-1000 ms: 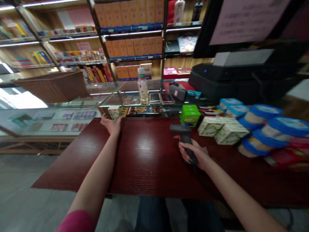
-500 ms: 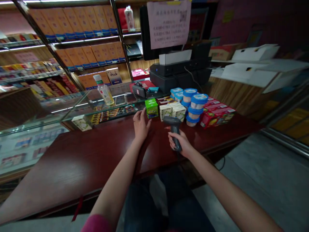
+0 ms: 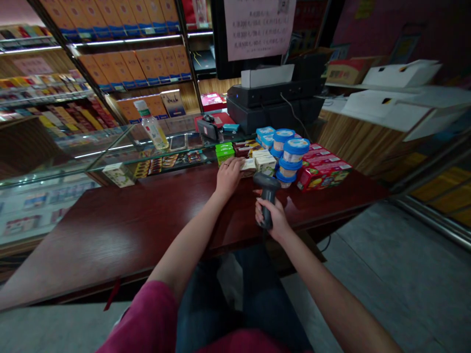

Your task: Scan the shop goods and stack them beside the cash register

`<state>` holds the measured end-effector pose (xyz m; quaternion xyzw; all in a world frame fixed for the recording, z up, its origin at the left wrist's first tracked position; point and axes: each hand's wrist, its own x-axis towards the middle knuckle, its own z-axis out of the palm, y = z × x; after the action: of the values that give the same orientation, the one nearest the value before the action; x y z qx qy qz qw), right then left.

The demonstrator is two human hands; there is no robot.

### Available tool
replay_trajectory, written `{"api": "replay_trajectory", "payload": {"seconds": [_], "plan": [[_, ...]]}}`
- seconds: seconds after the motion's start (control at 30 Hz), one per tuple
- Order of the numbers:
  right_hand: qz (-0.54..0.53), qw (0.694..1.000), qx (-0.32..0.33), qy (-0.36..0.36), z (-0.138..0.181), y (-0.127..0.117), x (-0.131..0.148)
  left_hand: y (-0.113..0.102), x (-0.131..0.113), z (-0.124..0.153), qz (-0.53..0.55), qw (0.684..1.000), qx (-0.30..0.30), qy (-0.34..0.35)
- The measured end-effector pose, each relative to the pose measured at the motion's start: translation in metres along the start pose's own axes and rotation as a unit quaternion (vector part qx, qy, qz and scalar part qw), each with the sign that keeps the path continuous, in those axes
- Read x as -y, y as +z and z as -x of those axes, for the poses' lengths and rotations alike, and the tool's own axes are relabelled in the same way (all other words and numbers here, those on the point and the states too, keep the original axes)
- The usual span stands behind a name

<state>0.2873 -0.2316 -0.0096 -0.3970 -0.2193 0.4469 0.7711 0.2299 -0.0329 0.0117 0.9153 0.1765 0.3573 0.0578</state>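
Note:
My right hand [image 3: 274, 215] is wrapped around the handle of a dark grey barcode scanner [image 3: 268, 196], its head raised over the counter. My left hand [image 3: 228, 177] reaches the near row of goods, its fingers closed over the left end of a small white-and-green box [image 3: 248, 167]; the thumb is mostly hidden. A matching white-and-green box [image 3: 265, 163] stands just right of it. Behind the left fingers is a bright green pack [image 3: 224, 152]. Stacked tubs with blue lids [image 3: 290, 164] stand right of the boxes, beside red cartons [image 3: 324, 169].
The dark red wooden counter [image 3: 147, 220] stretches to the left. Another white-and-green box [image 3: 119, 175] stands by the glass display case. A bottle [image 3: 152, 126] stands on the glass. Behind are a black device [image 3: 272, 105] and a monitor with a paper notice [image 3: 259, 29].
My left hand has moved right, from beside the green pack onto the white-and-green box. My right hand still holds the scanner at nearly the same place. The view has tilted down slightly.

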Motion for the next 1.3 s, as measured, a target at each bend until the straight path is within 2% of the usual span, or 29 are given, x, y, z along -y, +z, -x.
{"api": "replay_trajectory", "payload": {"seconds": [0.1,0.2,0.37,0.47,0.57,0.63,0.7,0.77,0.93,1.03,1.13,1.23,1.3], "plan": [[0.005,1.0,0.008,0.0,0.002,-0.002,0.001,-0.017,0.018,0.032,-0.026,0.999,0.014,-0.024],[0.028,0.999,0.029,0.022,-0.002,0.004,0.0,-0.042,0.051,0.066,-0.024,0.998,0.024,-0.047],[0.048,0.992,0.084,0.083,-0.033,0.04,-0.015,-0.097,0.119,0.107,0.018,0.996,0.005,-0.086],[0.062,0.977,0.154,0.137,-0.061,0.07,-0.034,-0.12,0.153,0.121,0.07,0.98,-0.061,-0.175],[0.083,0.958,0.216,0.171,-0.089,0.095,-0.051,-0.127,0.179,0.128,0.124,0.933,-0.175,-0.29],[0.079,0.95,0.242,0.183,-0.103,0.106,-0.06,-0.129,0.19,0.129,0.115,0.907,-0.229,-0.334],[0.063,0.945,0.255,0.194,-0.11,0.112,-0.064,-0.132,0.194,0.13,0.062,0.898,-0.259,-0.35],[0.052,0.944,0.258,0.202,-0.113,0.113,-0.066,-0.138,0.188,0.129,-0.007,0.895,-0.264,-0.36],[0.061,0.942,0.249,0.217,-0.109,0.11,-0.064,-0.157,0.157,0.116,-0.108,0.898,-0.192,-0.382],[0.06,0.945,0.238,0.218,-0.107,0.11,-0.064,-0.159,0.147,0.111,-0.097,0.906,-0.17,-0.375],[0.059,0.946,0.234,0.215,-0.106,0.112,-0.063,-0.154,0.147,0.11,-0.029,0.909,-0.168,-0.38],[0.061,0.945,0.24,0.216,-0.106,0.112,-0.062,-0.149,0.149,0.109,0.041,0.897,-0.192,-0.395],[0.062,0.944,0.241,0.215,-0.106,0.112,-0.062,-0.15,0.152,0.108,0.058,0.878,-0.225,-0.418]]}}
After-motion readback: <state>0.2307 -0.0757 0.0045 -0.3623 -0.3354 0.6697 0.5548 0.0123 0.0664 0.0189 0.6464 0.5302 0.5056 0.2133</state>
